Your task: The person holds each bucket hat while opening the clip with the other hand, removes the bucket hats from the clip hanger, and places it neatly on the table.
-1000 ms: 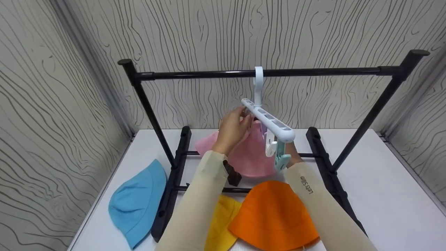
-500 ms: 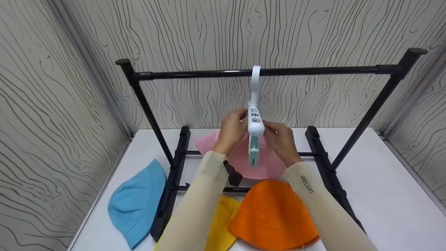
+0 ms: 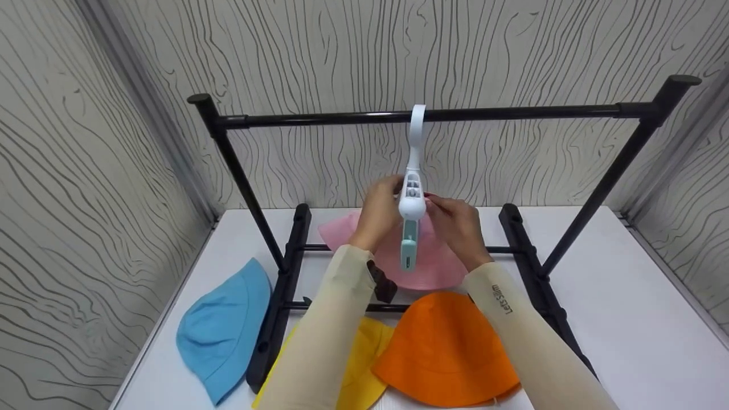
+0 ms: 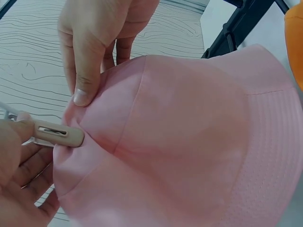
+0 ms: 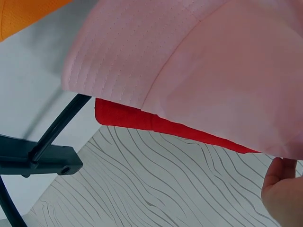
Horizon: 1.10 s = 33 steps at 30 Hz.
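Note:
A pink bucket hat hangs from a white clip hanger hooked over the black top rail. My left hand pinches a beige clip whose tip bites on the folded crown. My right hand pinches the crown's top edge with thumb and fingers, just beside that clip. In the head view the right hand is right of the hanger and the left hand left of it. A mint clip hangs at the hanger's near end. Red fabric shows behind the pink hat.
An orange bucket hat and a yellow one lie in front, partly under the forearms. A light blue hat lies left of the black rack. Wood-patterned panels stand behind and beside the white table.
The hanger has swung from a diagonal to nearly end-on, its near end moving left. My right hand has come out from behind the clips up to the hat's crown; the left hand stays.

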Each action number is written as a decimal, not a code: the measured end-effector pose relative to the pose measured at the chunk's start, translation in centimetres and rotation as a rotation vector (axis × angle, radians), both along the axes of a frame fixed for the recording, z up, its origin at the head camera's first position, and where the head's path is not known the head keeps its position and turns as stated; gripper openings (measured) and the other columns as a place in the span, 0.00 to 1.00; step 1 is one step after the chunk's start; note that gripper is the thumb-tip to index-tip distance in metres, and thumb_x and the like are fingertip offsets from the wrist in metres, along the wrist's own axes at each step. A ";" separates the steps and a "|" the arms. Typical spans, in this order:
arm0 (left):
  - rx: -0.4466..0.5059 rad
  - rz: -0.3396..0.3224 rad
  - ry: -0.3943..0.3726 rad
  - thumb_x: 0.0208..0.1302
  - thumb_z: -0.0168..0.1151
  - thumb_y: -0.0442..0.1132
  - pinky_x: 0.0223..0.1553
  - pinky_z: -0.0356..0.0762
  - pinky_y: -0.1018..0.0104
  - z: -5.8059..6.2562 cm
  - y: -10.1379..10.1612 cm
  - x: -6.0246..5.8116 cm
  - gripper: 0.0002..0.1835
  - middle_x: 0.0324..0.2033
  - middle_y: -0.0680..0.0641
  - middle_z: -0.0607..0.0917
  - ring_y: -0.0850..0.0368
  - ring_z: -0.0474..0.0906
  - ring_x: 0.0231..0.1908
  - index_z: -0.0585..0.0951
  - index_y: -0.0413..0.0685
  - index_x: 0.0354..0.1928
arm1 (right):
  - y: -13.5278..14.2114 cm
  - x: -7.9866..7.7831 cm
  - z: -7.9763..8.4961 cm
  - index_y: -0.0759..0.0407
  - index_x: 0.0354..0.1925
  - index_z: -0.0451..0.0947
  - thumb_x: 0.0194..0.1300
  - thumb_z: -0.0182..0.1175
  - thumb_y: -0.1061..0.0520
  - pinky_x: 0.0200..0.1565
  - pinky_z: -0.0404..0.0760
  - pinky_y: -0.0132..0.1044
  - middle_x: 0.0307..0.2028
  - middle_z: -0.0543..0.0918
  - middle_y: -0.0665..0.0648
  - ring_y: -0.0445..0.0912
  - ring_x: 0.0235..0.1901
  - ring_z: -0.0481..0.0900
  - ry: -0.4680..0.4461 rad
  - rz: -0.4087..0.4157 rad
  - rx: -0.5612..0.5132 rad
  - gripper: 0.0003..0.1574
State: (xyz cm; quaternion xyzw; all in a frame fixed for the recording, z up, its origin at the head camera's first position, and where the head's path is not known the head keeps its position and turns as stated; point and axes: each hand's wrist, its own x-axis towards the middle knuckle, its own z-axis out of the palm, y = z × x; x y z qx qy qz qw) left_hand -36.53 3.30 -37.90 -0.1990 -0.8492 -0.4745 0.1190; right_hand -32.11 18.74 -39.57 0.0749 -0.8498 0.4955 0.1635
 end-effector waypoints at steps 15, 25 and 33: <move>0.017 -0.008 -0.029 0.58 0.61 0.37 0.50 0.72 0.68 -0.3 0.2 -0.6 0.17 0.42 0.56 0.80 0.64 0.75 0.45 0.77 0.52 0.50 | 0.2 0.3 0.1 0.47 0.53 0.76 0.61 0.51 0.36 0.52 0.72 0.42 0.47 0.80 0.49 0.43 0.45 0.74 0.010 0.009 -0.015 0.27; -0.015 0.015 0.008 0.65 0.52 0.41 0.45 0.74 0.72 0.9 0.2 0.9 0.15 0.42 0.51 0.81 0.64 0.76 0.42 0.77 0.47 0.51 | 0.2 0.4 0.2 0.52 0.51 0.77 0.63 0.53 0.43 0.51 0.74 0.40 0.47 0.81 0.51 0.43 0.47 0.76 0.033 -0.013 -0.018 0.23; 0.033 -0.005 0.044 0.63 0.55 0.43 0.40 0.75 0.74 -2.1 0.4 -2.2 0.14 0.36 0.59 0.81 0.69 0.75 0.37 0.78 0.53 0.50 | 0.1 0.5 0.2 0.54 0.52 0.76 0.64 0.53 0.46 0.52 0.74 0.39 0.48 0.80 0.52 0.43 0.48 0.75 0.013 0.003 -0.036 0.22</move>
